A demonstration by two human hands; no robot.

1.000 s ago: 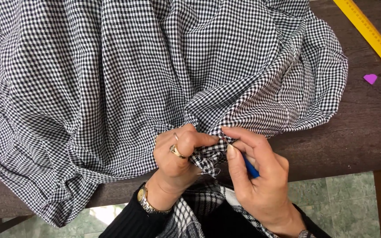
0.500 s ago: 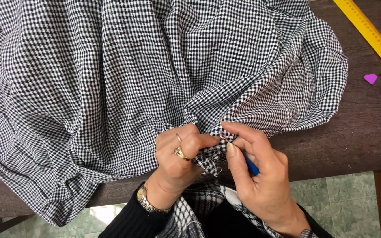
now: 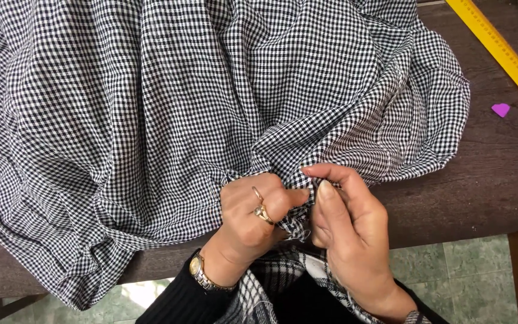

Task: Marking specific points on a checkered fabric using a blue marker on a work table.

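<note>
Gingham, black-and-white checked cotton cloth [image 3: 199, 120], spread in loose folds over the dark brown wooden desk [image 3: 487, 186]; near hem bunched at the desk's front edge, right where both hands work.

Left hand [image 3: 253, 219]: fingers curled tight, grip closed on a gathered bit of the cloth edge; two rings and a gold wristwatch [image 3: 198, 268] visible. Right hand [image 3: 346, 225]: thumb and forefinger pinched on the same bunch from the other side, just beside the left thumb; grip closed on cloth; whether anything else sits inside the palm, cannot tell. The two hands almost touch, with a small frayed tuft of cloth between them.

Off to the right, well apart: small purple chalk piece [image 3: 500, 109] on bare desk, and a long yellow ruler [image 3: 502, 48] running diagonally to the corner. Green tiled floor [image 3: 451, 264] below the desk edge.

Judgement on doing this well: keep the pinch points close together so the edge stays taut between them; pull along the weave, not across; let the bulk of the cloth lie on the desk so its weight doesn't drag the hem off; check lines make a handy straightness guide.
</note>
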